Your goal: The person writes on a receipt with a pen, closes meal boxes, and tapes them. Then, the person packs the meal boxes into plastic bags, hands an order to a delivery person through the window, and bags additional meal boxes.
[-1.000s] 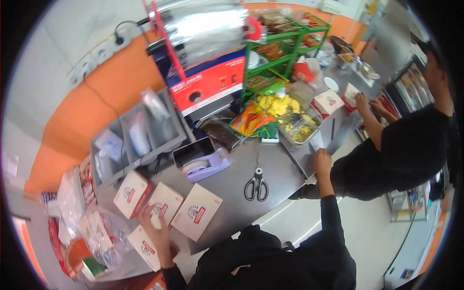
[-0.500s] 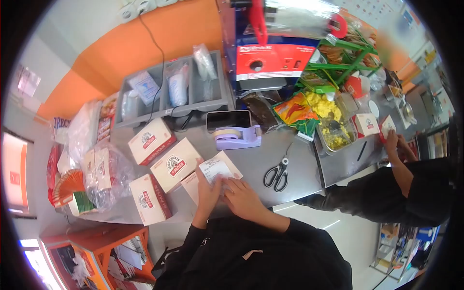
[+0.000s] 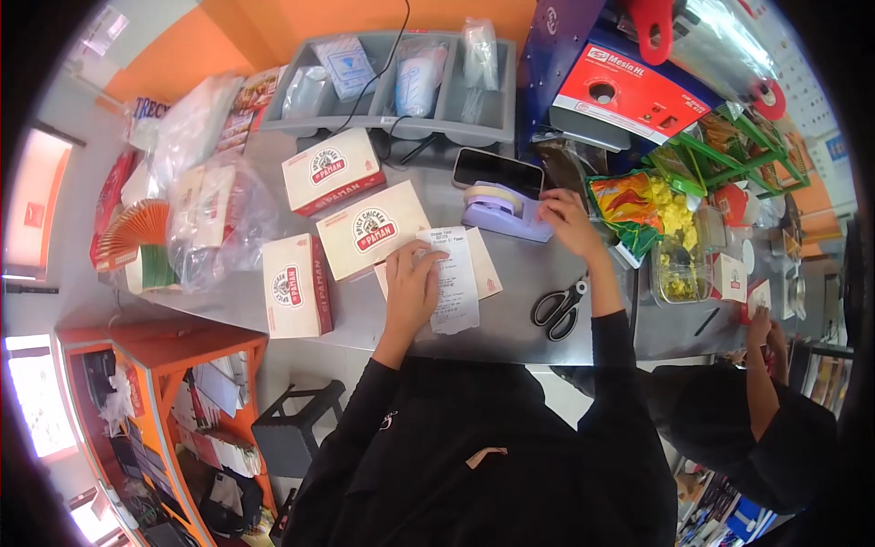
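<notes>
My left hand (image 3: 412, 284) holds a long printed receipt (image 3: 454, 296) by its left side, fingers bent over its edge. The receipt lies over a cream carton (image 3: 488, 269), most of which it covers. At the cutter end of a lilac tape dispenser (image 3: 499, 215), my right hand (image 3: 571, 226) has its fingers closed; the tape end between them is too small to make out. Black-handled scissors (image 3: 558, 312) lie on the metal table below that hand. Left of my left hand sit printed chicken boxes: one large (image 3: 351, 251), one behind (image 3: 314, 191), one at the front (image 3: 281, 314).
A phone (image 3: 497, 169) lies behind the dispenser. A grey divided tray (image 3: 378, 118) of packets stands at the back, beside a sealing machine (image 3: 629, 96). Plastic-bagged goods (image 3: 214, 219) are at left, a yellow-food container (image 3: 684, 287) at right. Another person's hand (image 3: 759, 326) holds a carton.
My right hand has left the receipt and moved right to the tape dispenser. The receipt now hangs open at full length under my left hand. The view has shifted.
</notes>
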### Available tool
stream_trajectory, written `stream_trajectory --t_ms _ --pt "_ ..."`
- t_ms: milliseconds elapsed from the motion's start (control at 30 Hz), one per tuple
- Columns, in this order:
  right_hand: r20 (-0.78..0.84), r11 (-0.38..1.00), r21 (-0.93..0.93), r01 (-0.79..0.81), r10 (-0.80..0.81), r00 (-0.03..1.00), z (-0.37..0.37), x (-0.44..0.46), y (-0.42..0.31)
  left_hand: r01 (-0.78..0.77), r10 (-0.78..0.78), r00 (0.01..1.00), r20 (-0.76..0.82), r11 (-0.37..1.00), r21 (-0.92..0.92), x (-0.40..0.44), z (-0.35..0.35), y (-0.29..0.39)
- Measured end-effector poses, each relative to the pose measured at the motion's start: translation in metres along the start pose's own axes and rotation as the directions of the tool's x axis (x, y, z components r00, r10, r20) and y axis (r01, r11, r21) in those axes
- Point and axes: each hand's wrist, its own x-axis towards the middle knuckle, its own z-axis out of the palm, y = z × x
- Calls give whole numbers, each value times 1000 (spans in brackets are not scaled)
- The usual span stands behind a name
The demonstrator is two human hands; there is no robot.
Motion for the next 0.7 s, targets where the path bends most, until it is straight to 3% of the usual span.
stream_trajectory --t_ms 67,200,300,400,433,533,633,700 --pt "93 994 108 12 -22 995 -7 4 5 6 -5 999 36 999 -40 0 -4 -3" --pt "95 982 191 5 -24 995 -30 -1 11 34 -30 998 58 997 -71 2 -10 2" --pt "246 923 267 -276 212 946 -48 -22 18 34 -30 998 61 997 -64 2 -9 2" --pt "214 873 386 -298 230 950 -27 -29 33 25 -22 999 48 998 -52 1 -7 1" --pt "331 741 390 -546 441 835 -28 -27 19 24 -22 998 52 998 -50 1 -9 2" --pt "198 903 224 -367 326 924 -6 -32 69 34 -32 999 42 998 -53 2 -7 3" --pt "33 813 398 -425 450 892 -18 -33 28 1 -1 1000 3 999 -37 10 -7 -1" --pt "-197 931 340 -131 207 958 -14 -25 -12 15 -14 1000 27 999 -34 -4 -6 2"
